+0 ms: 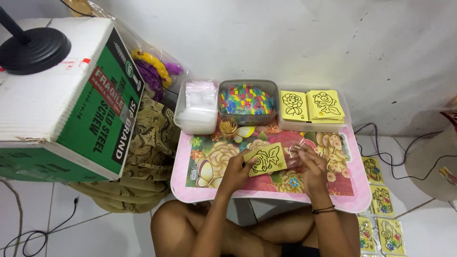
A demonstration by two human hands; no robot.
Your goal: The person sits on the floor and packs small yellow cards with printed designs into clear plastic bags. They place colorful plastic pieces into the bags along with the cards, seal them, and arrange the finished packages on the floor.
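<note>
Yellow fish card (265, 159) — pinched at its left edge by left hand (236, 170), over the floral tray table (354, 197). Right hand (312, 166) — grasping a clear plastic sleeve (294, 153) just beside it.

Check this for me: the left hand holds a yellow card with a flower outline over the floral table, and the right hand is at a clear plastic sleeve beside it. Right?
Not quite. The head view shows the yellow card in the left hand bears a fish outline, not a flower. The rest stands: it is over the floral table, and the right hand is at the clear plastic sleeve beside it.
</note>
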